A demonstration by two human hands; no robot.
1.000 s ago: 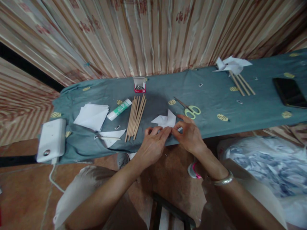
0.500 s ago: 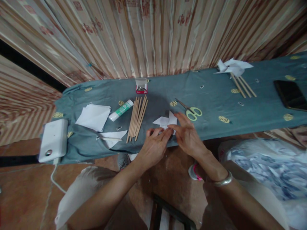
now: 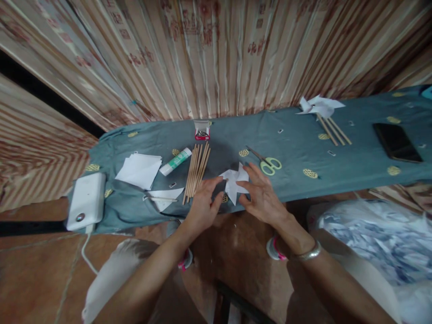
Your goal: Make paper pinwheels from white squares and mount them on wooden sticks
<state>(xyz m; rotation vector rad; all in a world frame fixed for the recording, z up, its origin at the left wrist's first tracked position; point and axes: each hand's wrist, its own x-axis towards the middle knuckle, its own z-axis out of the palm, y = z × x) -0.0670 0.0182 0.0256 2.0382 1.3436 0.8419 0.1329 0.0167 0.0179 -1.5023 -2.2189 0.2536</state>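
Paper pinwheel (image 3: pixel 232 183) between left hand (image 3: pixel 204 202) and right hand (image 3: pixel 265 198) — both loosely spread, contact unclear

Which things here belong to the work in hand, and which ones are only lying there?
Seemingly in the work:
- folded paper, between left hand and right hand
- paper sheets
- wooden sticks
- glue stick
- scissors
- red box
- paper pinwheels

Seemingly only lying there:
- black phone
- white device with cable
- filled plastic bag
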